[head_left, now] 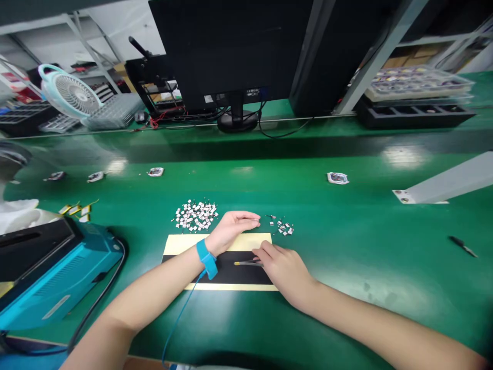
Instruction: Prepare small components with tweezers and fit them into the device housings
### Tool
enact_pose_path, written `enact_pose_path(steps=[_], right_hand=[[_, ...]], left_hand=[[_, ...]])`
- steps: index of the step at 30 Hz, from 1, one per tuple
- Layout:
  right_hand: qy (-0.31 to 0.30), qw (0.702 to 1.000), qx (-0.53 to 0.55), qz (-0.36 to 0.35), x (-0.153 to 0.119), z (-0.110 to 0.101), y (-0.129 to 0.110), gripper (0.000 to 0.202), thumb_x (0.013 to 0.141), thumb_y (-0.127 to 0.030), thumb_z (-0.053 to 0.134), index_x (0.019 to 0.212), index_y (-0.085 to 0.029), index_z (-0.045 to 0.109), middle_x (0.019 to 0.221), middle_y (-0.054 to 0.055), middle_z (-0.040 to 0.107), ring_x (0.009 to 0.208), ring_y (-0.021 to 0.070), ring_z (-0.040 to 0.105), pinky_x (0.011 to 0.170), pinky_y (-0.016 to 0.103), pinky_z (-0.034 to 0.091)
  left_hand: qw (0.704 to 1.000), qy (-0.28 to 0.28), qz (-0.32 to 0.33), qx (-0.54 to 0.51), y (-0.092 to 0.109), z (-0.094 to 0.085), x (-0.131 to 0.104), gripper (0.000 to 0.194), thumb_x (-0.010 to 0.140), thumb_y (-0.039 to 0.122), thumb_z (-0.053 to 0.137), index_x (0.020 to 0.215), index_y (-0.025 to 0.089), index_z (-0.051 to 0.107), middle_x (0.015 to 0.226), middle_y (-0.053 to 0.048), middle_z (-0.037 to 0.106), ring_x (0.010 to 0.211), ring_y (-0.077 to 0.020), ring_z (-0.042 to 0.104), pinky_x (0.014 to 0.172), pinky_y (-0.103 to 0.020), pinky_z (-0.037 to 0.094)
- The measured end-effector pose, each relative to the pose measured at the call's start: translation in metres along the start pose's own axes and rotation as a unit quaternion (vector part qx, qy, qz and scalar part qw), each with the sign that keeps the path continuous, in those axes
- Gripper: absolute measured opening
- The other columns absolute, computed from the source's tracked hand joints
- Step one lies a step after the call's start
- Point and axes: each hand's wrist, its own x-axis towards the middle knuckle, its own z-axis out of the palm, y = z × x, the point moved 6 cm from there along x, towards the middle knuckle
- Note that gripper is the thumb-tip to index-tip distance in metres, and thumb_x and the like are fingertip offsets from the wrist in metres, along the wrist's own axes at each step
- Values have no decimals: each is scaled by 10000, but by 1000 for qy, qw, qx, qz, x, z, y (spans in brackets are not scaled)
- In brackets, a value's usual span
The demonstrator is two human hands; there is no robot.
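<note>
Tweezers (248, 263) with a yellowish tip are gripped in my right hand (283, 264), over a black strip (227, 272) on a pale yellow sheet (177, 244). My left hand (233, 228) is above the sheet's far edge, its fingers pressed together; whatever is between thumb and fingertips is too small to name. A blue wrist strap (207, 258) with a thin cord circles my left wrist. A large pile of small white parts (195, 216) lies left of my left hand, and a smaller group of such parts (285, 227) lies to its right.
A blue and black machine (57, 277) stands at the left, near yellow-edged pieces (75, 209). A monitor (239, 51) and a fan (73, 95) are at the back. At the right are a pen-like tool (462, 245) and a grey metal arm (454, 180).
</note>
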Motion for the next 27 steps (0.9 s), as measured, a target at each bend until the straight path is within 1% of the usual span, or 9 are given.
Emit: enact_pose_path(steps=[3,9,12,16,17,18,22,23,27], right_hand=[[-8,1000,24,10,1,0,1,196,786,-52,465,882,-140,612,822,73,595,713,210,590,534,278,419],[-8,993,113,35,3,-3,9,176,735,-44,525,857,-135,614,820,59,613,718,204,596,556,262,404],[9,980,190,50,5,-4,16,113,712,-86,571,790,-152,620,788,34,617,663,172,582,546,245,379],[42,951,298,66,11,-8,32,23,709,-155,577,695,-157,595,676,-9,577,561,107,512,516,209,350],[57,936,339,76,13,-10,38,53,725,-184,561,690,-154,586,646,-14,561,543,98,492,501,202,341],[79,910,396,91,14,-12,45,86,738,-216,548,691,-150,578,637,-13,552,542,95,480,495,200,336],[161,754,621,143,14,-12,63,176,714,-321,577,702,-145,565,752,21,580,627,106,490,560,216,359],[165,734,643,144,15,-10,63,183,702,-328,589,697,-147,567,769,25,583,643,109,492,580,222,364],[155,715,669,134,17,-6,56,172,689,-324,603,675,-155,580,717,17,572,656,119,486,610,239,360]], left_hand=[[999,25,20,38,2,-1,0,178,628,209,674,777,114,650,781,-62,645,721,-136,619,725,-263,495],[979,56,109,163,11,-3,-3,132,669,181,633,783,121,665,809,-47,577,707,-98,590,685,-208,509],[962,59,159,215,15,0,-6,110,687,157,608,775,127,667,777,-42,563,702,-95,584,659,-194,526],[948,58,213,230,19,4,-10,135,704,156,592,823,124,647,793,-38,549,693,-83,591,694,-192,536],[944,57,224,234,19,5,-12,153,706,155,591,850,126,637,803,-38,548,689,-80,593,699,-190,537],[941,57,234,239,20,6,-13,175,709,151,589,880,129,626,811,-38,548,689,-78,595,701,-188,537],[915,70,290,273,27,10,-22,228,714,126,585,942,141,586,804,-31,555,691,-81,605,698,-187,544],[907,71,305,281,28,11,-24,228,715,119,584,941,143,580,802,-30,558,691,-81,608,695,-185,545],[876,62,358,316,32,17,-31,227,721,98,577,943,145,566,809,-29,573,705,-78,617,691,-164,543]])
